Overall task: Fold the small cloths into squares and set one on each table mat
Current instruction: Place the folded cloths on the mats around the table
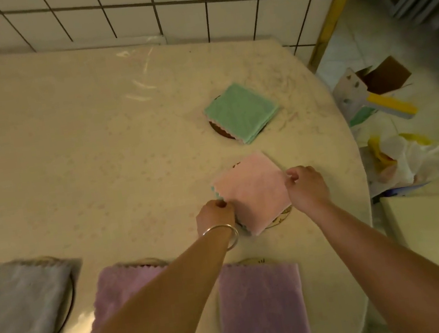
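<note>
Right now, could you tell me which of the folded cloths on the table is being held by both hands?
The pink cloth: the left hand and right hand pinch its opposite edges. The green, grey and purple cloths lie untouched.

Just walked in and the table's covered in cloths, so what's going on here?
A person is setting a folded pink cloth onto a round table mat, left hand and right hand each pinching an edge. A folded green cloth already sits on another mat. Grey and purple cloths lie nearer.
</note>
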